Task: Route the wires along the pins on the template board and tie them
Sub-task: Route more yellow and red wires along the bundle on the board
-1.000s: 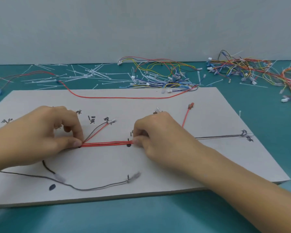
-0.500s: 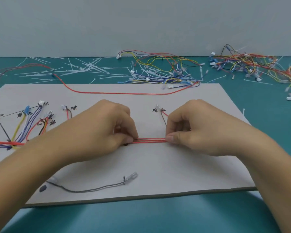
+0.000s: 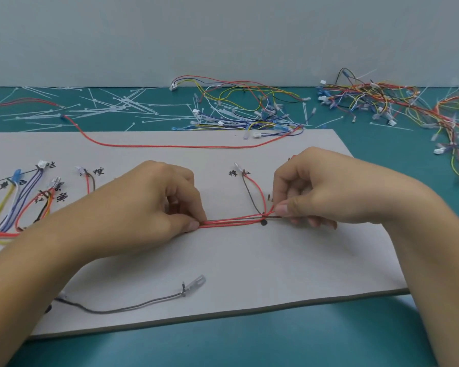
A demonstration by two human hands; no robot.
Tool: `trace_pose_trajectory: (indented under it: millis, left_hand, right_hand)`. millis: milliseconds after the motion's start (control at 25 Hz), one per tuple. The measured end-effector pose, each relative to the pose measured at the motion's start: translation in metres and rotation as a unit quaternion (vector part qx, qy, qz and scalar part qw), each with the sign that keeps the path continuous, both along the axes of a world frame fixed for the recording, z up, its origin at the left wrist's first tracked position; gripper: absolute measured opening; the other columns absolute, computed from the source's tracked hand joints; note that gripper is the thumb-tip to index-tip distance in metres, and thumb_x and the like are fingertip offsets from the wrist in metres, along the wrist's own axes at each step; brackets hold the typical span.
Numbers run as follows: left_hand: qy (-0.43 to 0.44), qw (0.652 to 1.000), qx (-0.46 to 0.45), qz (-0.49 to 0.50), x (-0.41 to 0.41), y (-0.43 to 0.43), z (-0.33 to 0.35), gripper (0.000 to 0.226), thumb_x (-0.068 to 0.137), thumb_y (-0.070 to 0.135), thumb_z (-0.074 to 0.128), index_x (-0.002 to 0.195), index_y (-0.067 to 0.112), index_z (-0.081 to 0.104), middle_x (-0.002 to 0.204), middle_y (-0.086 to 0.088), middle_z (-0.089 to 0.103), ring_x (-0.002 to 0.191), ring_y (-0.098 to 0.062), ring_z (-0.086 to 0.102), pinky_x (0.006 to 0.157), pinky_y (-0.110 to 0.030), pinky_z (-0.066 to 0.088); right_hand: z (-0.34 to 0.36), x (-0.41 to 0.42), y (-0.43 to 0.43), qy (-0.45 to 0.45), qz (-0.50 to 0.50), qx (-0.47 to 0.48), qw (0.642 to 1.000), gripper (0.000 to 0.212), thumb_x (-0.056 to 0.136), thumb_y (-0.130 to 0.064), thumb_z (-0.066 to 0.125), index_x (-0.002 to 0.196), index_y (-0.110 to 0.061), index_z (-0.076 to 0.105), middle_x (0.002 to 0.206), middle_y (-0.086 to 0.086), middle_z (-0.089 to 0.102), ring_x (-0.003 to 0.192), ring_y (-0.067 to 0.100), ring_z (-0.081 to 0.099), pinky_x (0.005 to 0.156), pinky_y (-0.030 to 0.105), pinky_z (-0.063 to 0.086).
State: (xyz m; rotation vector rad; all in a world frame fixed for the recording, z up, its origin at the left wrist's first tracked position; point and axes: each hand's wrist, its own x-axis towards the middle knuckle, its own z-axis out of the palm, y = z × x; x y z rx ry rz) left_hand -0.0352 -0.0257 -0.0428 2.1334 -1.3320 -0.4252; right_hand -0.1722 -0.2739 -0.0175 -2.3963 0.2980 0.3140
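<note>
On the flat grey rectangular template board (image 3: 276, 260), ctr, a bundle of thin red wires (image 3: 231, 222) runs taut and near level btwn both hands. L hand (image 3: 143, 205): fingers curled, thumb and forefinger pinching the bundle's left end; forearm lies across the board's near-left part. R hand (image 3: 326, 192): fingers curled, thumb and forefinger pinching the bundle's right end just past a round black ink dot (image 3: 263, 222) marked on the board; bundle passes right above that dot. At same spot a thin brown wire (image 3: 249, 194) and a single red wire (image 3: 260, 190) branch up to a clear-sleeved terminal beside handwritten black characters (image 3: 233, 172). Small dark upright pin (image 3: 269, 197) stands just beside R fingertips. Board, left portion: fan of yellow, white, blue, red and black wires (image 3: 19, 202) w/ ends at labelled points, converging toward left edge; join w/ bundle hidden under L forearm. Board, near edge: loose grey wire (image 3: 133, 307) w/ clear flat terminal (image 3: 195, 283), apart from both hands. Board, far edge: long red wire (image 3: 170, 146) lying slack across it. Teal tabletop (image 3: 249, 340) beyond board: scattered white cable ties (image 3: 112, 107), a tangled multicolour wire heap (image 3: 249, 109) at ctr, a second larger heap (image 3: 398, 102) at right.
</note>
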Motion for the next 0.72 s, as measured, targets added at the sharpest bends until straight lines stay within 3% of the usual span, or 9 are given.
trace_pose_trajectory:
  millis: [160,280,560,720]
  left_hand:
    - [0.012,1.000,-0.009,0.009,-0.001,0.002,-0.003,0.029,0.080,0.008,0.084,0.075,0.036,0.081,0.078,0.012,0.064,0.074,-0.014,0.064,0.062,-0.014,0.043]
    - [0.014,1.000,-0.019,0.006,-0.004,0.002,-0.004,0.035,0.082,0.005,0.081,0.083,0.040,0.081,0.082,0.009,0.062,0.077,-0.018,0.064,0.068,-0.025,0.049]
    - [-0.009,1.000,-0.014,-0.023,-0.014,-0.002,-0.005,0.049,0.088,-0.005,0.065,0.097,0.039,0.083,0.093,0.017,0.061,0.085,-0.012,0.065,0.075,-0.028,0.051]
    - [0.009,1.000,-0.014,-0.014,-0.014,-0.003,-0.006,0.050,0.088,-0.008,0.063,0.095,0.037,0.084,0.092,0.017,0.062,0.085,-0.013,0.064,0.071,-0.018,0.046]
  right_hand:
    - [-0.005,0.002,0.000,0.021,-0.059,0.019,0.998,0.017,0.086,-0.016,0.079,0.076,-0.007,0.069,0.057,0.009,0.069,0.038,0.015,0.053,0.037,0.023,0.043]
    - [-0.008,0.004,0.002,0.030,-0.087,0.020,0.996,0.020,0.082,-0.018,0.083,0.074,-0.005,0.069,0.054,0.009,0.067,0.037,0.015,0.052,0.037,0.023,0.043]
    - [-0.010,0.006,0.000,-0.023,-0.105,0.010,0.994,0.014,0.088,-0.011,0.076,0.076,-0.016,0.075,0.060,0.008,0.071,0.050,0.021,0.067,0.048,0.029,0.055]
    - [-0.013,0.009,0.001,-0.060,-0.115,0.044,0.991,0.023,0.091,-0.002,0.071,0.077,-0.019,0.075,0.063,0.010,0.070,0.056,0.027,0.069,0.053,0.037,0.061]
